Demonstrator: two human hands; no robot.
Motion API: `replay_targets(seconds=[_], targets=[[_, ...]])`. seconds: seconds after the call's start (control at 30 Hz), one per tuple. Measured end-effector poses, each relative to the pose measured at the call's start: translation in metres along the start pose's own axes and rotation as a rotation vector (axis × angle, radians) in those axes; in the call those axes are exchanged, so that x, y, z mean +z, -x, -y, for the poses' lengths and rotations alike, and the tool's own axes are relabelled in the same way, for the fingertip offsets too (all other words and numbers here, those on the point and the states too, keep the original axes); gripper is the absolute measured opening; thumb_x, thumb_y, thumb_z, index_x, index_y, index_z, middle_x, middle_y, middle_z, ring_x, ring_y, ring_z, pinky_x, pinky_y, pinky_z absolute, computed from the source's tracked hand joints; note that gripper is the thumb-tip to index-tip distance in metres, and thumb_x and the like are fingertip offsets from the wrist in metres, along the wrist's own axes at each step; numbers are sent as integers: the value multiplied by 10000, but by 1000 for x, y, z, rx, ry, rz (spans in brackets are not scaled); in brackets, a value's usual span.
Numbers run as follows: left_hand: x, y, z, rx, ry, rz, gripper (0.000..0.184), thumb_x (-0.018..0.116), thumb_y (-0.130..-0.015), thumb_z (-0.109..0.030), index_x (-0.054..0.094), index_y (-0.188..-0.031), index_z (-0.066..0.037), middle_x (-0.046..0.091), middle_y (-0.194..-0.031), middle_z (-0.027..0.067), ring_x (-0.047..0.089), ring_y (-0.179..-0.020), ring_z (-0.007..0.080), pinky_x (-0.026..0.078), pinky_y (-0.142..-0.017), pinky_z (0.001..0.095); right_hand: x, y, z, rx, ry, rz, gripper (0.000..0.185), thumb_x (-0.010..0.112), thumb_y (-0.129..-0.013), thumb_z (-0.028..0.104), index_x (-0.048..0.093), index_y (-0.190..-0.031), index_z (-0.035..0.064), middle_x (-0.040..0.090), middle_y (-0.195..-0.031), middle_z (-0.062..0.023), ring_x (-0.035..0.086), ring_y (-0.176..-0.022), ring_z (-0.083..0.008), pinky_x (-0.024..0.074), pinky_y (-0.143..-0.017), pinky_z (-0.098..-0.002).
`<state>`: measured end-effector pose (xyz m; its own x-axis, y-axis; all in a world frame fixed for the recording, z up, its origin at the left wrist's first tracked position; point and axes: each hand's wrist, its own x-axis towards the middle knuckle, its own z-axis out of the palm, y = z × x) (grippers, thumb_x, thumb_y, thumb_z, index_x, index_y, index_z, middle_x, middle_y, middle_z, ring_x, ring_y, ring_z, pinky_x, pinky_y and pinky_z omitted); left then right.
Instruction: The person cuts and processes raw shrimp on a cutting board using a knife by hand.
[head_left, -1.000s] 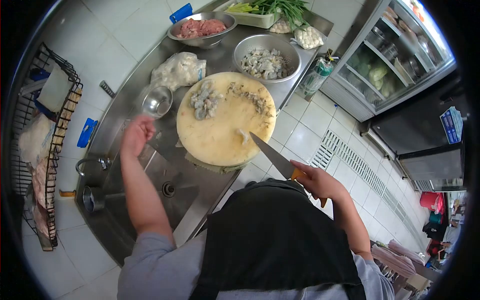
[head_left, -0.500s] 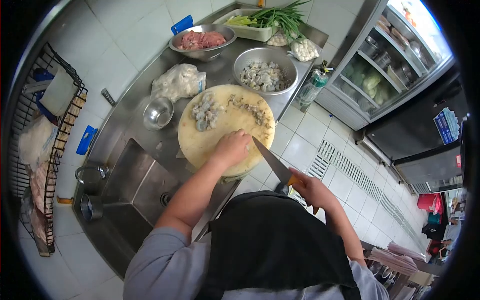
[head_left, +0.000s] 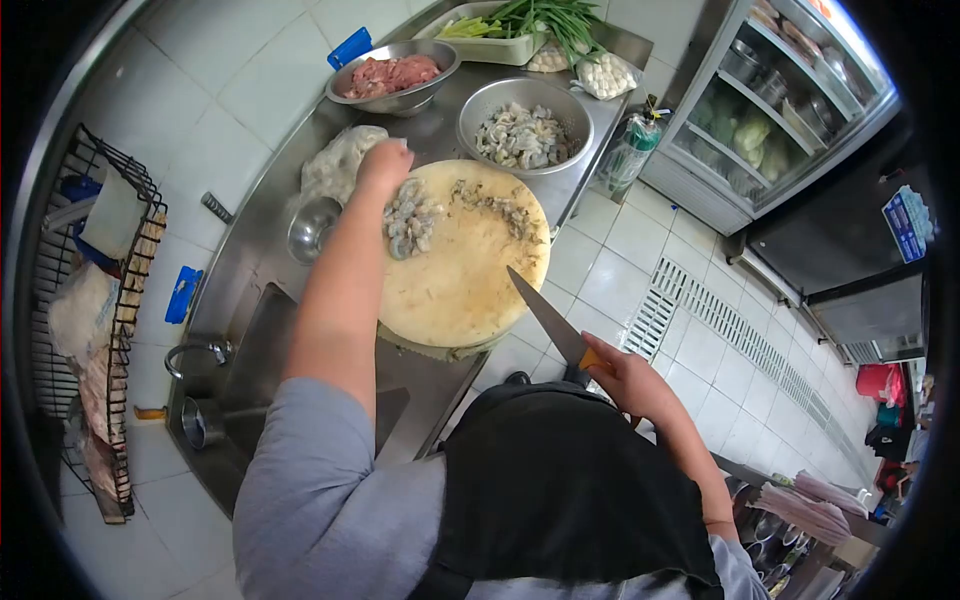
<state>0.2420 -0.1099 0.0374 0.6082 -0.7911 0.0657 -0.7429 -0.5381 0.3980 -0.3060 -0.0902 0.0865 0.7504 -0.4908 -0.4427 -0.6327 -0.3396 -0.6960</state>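
The left hand point(head_left: 385, 170) was in front of the bag point(head_left: 336, 168); whether it was closed on anything could not be told. Shrimp point(head_left: 409, 222) lay heaped on the left of the board point(head_left: 462, 292), dark scraps point(head_left: 508, 213) to their right, and keeping the two apart seemed wise. The right hand point(head_left: 630, 380) gripped the knife point(head_left: 552, 322), best held steady, its tip over the board. A sink point(head_left: 255, 350) was set into the steel worktop point(head_left: 442, 135), which bore a colander point(head_left: 573, 118) beyond the board; rightward came tiled floor point(head_left: 622, 240) and a fridge point(head_left: 698, 190).
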Motion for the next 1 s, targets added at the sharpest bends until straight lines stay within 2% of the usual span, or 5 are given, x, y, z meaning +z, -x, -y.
replay_targets(seconds=[0.43, 0.57, 0.7, 0.83, 1.0], targets=[[4, 107, -63, -39, 420, 89, 239, 771, -841, -178, 735, -1045, -60, 723, -1009, 131, 691, -877, 280, 554, -771, 361, -5, -9, -15, -18, -1, 78, 622, 602, -1017, 236, 380, -1597, 216, 731, -1032, -250, 700, -943, -433, 544, -878, -466], [41, 191, -71, 635, 50, -13, 187, 685, -892, -113, 756, -1061, -76, 727, -1046, 103, 674, -1008, 300, 504, -925, 428, -6, -10, -14, -36, -66, 69, 602, 607, -1018, 224, 405, -1585, 201, 724, -1097, -256, 699, -997, -422, 538, -909, -449], [56, 222, -76, 466, 223, 24, 184, 678, -903, -114, 762, -1064, -85, 726, -1060, 105, 657, -1057, 308, 468, -979, 454, -7, -8, -11, -26, -111, 55, 575, 609, -1020, 217, 436, -1568, 190, 717, -1134, -264, 687, -1059, -431, 527, -947, -442], [70, 217, -91, 291, 281, -108, 159, 699, -906, -151, 766, -1027, -74, 732, -1032, 119, 664, -1023, 323, 486, -937, 455, -10, -6, 8, 120, -263, 85, 573, 588, -1045, 219, 411, -1590, 200, 738, -967, -171, 674, -632, -227, 577, -681, -371], [83, 210, -93, 173, 262, -78, 140, 712, -902, -164, 762, -970, -52, 734, -977, 130, 671, -973, 338, 508, -887, 455, 1, -22, 5, 118, -429, 128, 573, 556, -1059, 200, 391, -1608, 202, 588, -721, -36, 519, -481, -100, 499, -503, -301]])
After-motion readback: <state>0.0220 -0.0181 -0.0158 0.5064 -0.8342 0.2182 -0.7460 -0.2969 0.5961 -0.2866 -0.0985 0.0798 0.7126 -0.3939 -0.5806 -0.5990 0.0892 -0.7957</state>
